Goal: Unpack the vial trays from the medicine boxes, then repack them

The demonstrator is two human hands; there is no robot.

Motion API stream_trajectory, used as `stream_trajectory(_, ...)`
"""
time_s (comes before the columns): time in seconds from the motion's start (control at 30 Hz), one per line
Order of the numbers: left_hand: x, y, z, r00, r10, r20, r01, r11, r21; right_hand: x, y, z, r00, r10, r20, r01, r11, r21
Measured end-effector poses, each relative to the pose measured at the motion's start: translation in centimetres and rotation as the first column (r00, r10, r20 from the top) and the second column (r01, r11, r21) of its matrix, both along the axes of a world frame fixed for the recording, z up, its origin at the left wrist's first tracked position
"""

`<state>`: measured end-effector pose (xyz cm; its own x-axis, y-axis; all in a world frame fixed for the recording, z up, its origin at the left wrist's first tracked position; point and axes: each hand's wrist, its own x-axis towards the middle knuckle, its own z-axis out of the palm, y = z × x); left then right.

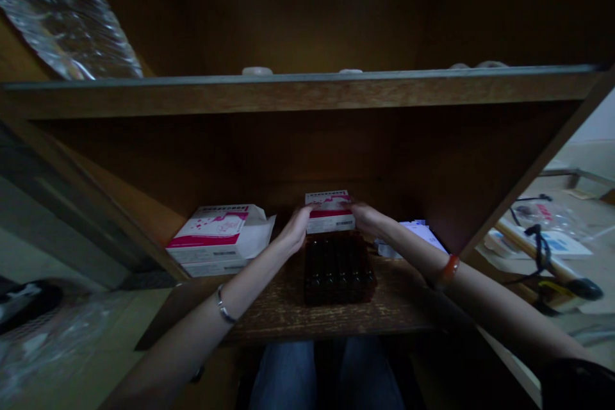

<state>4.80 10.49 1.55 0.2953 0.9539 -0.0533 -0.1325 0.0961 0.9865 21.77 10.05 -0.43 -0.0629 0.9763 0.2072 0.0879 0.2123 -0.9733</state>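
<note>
A white and pink carton [329,223] is held in the lower compartment between my two hands. My left hand [300,225] grips its left side, and my right hand [364,216] closes on its right side. Just in front of the carton lies a dark brown, glossy ribbed tray [340,269], apparently a stack of ampoule trays, on the worn wooden shelf. To the left, a stack of similar white and pink cartons [211,230] has a flap standing out on its right end. The fingertips behind the carton are hidden.
Papers [420,234] lie at the right, partly behind my right forearm. Above runs a shelf edge [307,91] across the cabinet. A clear plastic-wrapped bundle [67,19] is at upper left. Outside at right are a cable [539,250] and a rod [542,256].
</note>
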Motion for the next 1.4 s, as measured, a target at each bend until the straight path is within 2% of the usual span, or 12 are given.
stream_trajectory(0.1,-0.4,0.1,-1.1,0.998,-0.003,-0.069,0.0,0.999,-0.047,-0.1,-0.1,-1.4,0.998,0.056,0.031,-0.05,0.986,-0.158)
stream_trajectory(0.2,-0.6,0.0,-1.1,0.989,0.009,-0.149,-0.014,0.999,-0.032,-0.2,-0.2,-1.6,0.997,0.057,0.047,-0.047,0.98,-0.195)
stream_trajectory(0.27,-0.9,-0.6,-0.4,0.98,0.044,-0.196,-0.04,0.999,0.023,0.1,-0.5,-0.6,0.997,0.055,0.054,-0.046,0.986,-0.16)
stream_trajectory(0.37,-1.8,-3.0,1.4,0.963,0.12,-0.239,-0.08,0.982,0.171,1.3,-1.9,2.3,0.995,0.059,0.086,-0.052,0.996,-0.076)
stream_trajectory(0.43,-2.8,-5.3,2.5,0.958,0.1,-0.27,-0.019,0.957,0.289,2.3,-4.0,4.5,0.988,0.093,0.12,-0.091,0.996,-0.022)
stream_trajectory(0.5,-3.9,-7.6,3.0,0.848,0.0,-0.53,0.307,0.815,0.492,3.1,-6.7,5.9,0.919,0.262,0.294,-0.292,0.954,0.063)
stream_trajectory(0.6,-5.4,-9.7,2.5,0.654,0.108,-0.749,0.557,0.602,0.572,3.6,-10.7,6.0,0.731,0.286,0.619,-0.461,0.876,0.139)
stream_trajectory(0.7,-5.9,-9.9,1.4,0.591,0.154,-0.792,0.623,0.536,0.569,3.3,-12.8,4.6,0.641,0.255,0.724,-0.47,0.877,0.106)
stream_trajectory(0.8,-5.9,-9.0,0.9,0.625,0.113,-0.772,0.609,0.547,0.574,3.0,-12.7,4.0,0.651,0.191,0.735,-0.423,0.895,0.142)
stream_trajectory(1.07,-5.0,-7.7,2.9,0.665,-0.033,-0.746,0.582,0.648,0.491,3.1,-10.6,6.7,0.708,0.366,0.603,-0.528,0.842,0.11)
stream_trajectory(1.23,-5.0,-7.7,2.2,0.695,-0.061,-0.717,0.528,0.72,0.45,2.9,-10.3,5.7,0.77,0.354,0.531,-0.474,0.874,0.105)
stream_trajectory(1.4,-5.0,-7.6,1.6,0.694,-0.047,-0.718,0.512,0.733,0.447,2.6,-10.3,4.4,0.813,0.26,0.521,-0.396,0.902,0.169)
